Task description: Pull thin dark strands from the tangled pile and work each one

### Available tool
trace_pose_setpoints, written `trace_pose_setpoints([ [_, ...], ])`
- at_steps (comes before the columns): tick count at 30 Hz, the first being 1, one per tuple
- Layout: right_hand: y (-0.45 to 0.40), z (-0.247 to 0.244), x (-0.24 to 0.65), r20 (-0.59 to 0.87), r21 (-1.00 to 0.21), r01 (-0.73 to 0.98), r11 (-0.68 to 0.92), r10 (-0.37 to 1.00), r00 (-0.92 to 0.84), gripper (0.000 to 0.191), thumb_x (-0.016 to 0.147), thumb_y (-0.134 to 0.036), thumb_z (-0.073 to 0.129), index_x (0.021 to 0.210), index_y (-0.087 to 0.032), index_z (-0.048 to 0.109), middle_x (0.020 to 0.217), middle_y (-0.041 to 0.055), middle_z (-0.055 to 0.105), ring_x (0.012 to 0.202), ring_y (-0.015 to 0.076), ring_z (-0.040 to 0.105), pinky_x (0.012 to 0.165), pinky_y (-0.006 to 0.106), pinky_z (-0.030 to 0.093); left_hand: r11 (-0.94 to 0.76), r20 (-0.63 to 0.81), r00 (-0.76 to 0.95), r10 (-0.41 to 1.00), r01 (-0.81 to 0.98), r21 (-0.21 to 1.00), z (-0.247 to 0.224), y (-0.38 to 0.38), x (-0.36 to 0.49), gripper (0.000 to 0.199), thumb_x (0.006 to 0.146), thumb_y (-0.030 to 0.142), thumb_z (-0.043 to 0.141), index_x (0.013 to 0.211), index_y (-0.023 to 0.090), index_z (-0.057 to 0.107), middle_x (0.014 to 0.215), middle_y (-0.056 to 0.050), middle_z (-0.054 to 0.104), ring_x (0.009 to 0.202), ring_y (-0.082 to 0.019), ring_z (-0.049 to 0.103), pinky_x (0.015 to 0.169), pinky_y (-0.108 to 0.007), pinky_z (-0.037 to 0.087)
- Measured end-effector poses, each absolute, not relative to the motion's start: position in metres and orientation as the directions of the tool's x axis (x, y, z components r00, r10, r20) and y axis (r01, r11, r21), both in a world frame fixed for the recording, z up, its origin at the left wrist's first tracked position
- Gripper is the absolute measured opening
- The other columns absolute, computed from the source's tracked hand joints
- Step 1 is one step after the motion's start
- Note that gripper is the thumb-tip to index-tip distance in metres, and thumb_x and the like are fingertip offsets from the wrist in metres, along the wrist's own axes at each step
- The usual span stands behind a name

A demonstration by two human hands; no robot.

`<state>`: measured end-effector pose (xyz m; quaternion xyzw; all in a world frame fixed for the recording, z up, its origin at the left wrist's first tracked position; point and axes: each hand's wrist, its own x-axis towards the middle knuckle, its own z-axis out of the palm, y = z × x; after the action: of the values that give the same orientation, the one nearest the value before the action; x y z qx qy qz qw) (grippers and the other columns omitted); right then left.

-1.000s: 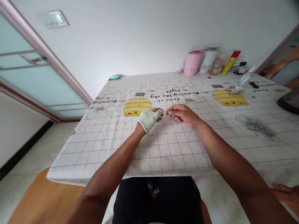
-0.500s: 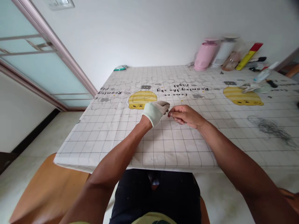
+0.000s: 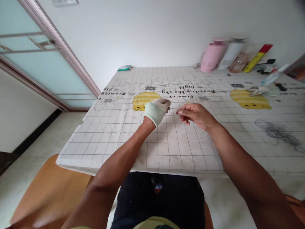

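Observation:
My left hand [image 3: 157, 109], in a pale knit glove, is raised above the checked tablecloth with its fingers curled closed. Whatever it grips is hidden by the glove. My right hand [image 3: 194, 115] is bare and faces it a short way to the right, thumb and forefinger pinched together. Between the two hands a very faint thin line may run, too fine to name. Farther right on the cloth lies a loose tangle of dark thread [image 3: 277, 131].
Along the wall stand a pink cylinder [image 3: 213, 56], a white cylinder [image 3: 231, 54] and a yellow-and-red box [image 3: 257, 58]. A crumpled glove [image 3: 267, 90] lies at the right, beside a clear bottle [image 3: 274, 76]. A green packet [image 3: 124, 68] rests at the far left corner.
My right hand has moved right and slightly up, widening the gap between the hands. The left hand has shifted a little up and left, staying closed.

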<state>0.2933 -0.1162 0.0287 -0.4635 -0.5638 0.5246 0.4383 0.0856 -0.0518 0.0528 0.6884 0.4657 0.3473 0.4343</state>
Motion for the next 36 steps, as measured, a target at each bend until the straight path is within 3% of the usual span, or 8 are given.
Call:
trace_pose_setpoints([
  [5,-0.115,0.025,0.29,0.066,-0.995,0.068,0.072,0.994,-0.087,0.028,0.087,-0.042,0.084,0.091,-0.015,0.076,0.071,0.0062,0.071,0.056,0.0138,0.059,0.047,0.026,0.042,0.01,-0.036,0.422,0.906,0.063,0.998,0.048,-0.048,0.082,0.023,0.096,0.035,0.066,0.1,0.015,0.076,0.094,-0.009,0.079,0.073,-0.015,0.069,0.067,-0.028,0.054],
  [10,-0.117,0.031,0.289,0.056,-0.998,-0.02,0.055,0.996,-0.075,0.026,0.086,-0.039,0.085,0.089,-0.016,0.075,0.066,0.0026,0.065,0.052,0.0116,0.053,0.044,0.024,0.036,0.184,-0.037,0.63,0.776,-0.17,0.968,0.036,-0.043,0.079,0.03,0.091,0.03,0.076,0.113,0.009,0.077,0.103,-0.014,0.079,0.076,-0.013,0.068,0.074,-0.03,0.054],
  [16,-0.121,0.036,0.29,0.06,-0.991,-0.126,0.037,0.98,-0.19,0.025,0.088,-0.039,0.082,0.09,-0.017,0.072,0.055,-0.0036,0.053,0.048,0.01,0.042,0.044,0.025,0.031,0.179,0.024,0.669,0.742,-0.232,0.956,0.037,-0.047,0.08,0.042,0.078,0.036,0.09,0.11,0.009,0.081,0.098,-0.015,0.079,0.084,-0.019,0.072,0.085,-0.037,0.056],
  [23,-0.122,0.036,0.291,0.096,-0.991,-0.118,0.066,0.958,-0.272,0.024,0.091,-0.04,0.079,0.088,-0.018,0.071,0.055,-0.003,0.056,0.048,0.0108,0.045,0.046,0.025,0.032,0.184,0.022,0.686,0.728,-0.225,0.957,0.042,-0.056,0.079,0.052,0.065,0.044,0.098,0.098,0.008,0.081,0.091,-0.013,0.077,0.072,-0.015,0.067,0.077,-0.036,0.056],
  [30,-0.123,0.035,0.289,0.168,-0.984,0.033,0.175,0.975,-0.143,0.028,0.092,-0.045,0.078,0.095,-0.018,0.072,0.064,-0.0004,0.062,0.053,0.0117,0.05,0.047,0.025,0.037,0.208,-0.004,0.64,0.768,-0.243,0.947,0.033,-0.05,0.085,0.044,0.076,0.04,0.09,0.104,0.009,0.076,0.093,-0.011,0.075,0.08,-0.016,0.069,0.081,-0.035,0.057],
  [33,-0.123,0.036,0.285,0.199,-0.97,0.132,0.202,0.979,-0.032,0.029,0.093,-0.048,0.076,0.094,-0.019,0.071,0.067,0.0,0.063,0.055,0.0119,0.053,0.048,0.024,0.041,0.211,-0.006,0.608,0.794,-0.266,0.941,0.035,-0.046,0.086,0.042,0.083,0.046,0.083,0.109,0.014,0.074,0.102,-0.01,0.076,0.086,-0.017,0.071,0.086,-0.034,0.058],
  [36,-0.123,0.037,0.284,0.215,-0.961,0.185,0.203,0.976,0.044,0.03,0.093,-0.048,0.074,0.094,-0.019,0.071,0.067,0.0002,0.064,0.054,0.0118,0.054,0.048,0.024,0.044,0.19,-0.05,0.584,0.81,-0.181,0.965,0.037,-0.044,0.084,0.043,0.09,0.053,0.074,0.111,0.015,0.073,0.105,-0.01,0.077,0.086,-0.017,0.072,0.085,-0.033,0.058],
])
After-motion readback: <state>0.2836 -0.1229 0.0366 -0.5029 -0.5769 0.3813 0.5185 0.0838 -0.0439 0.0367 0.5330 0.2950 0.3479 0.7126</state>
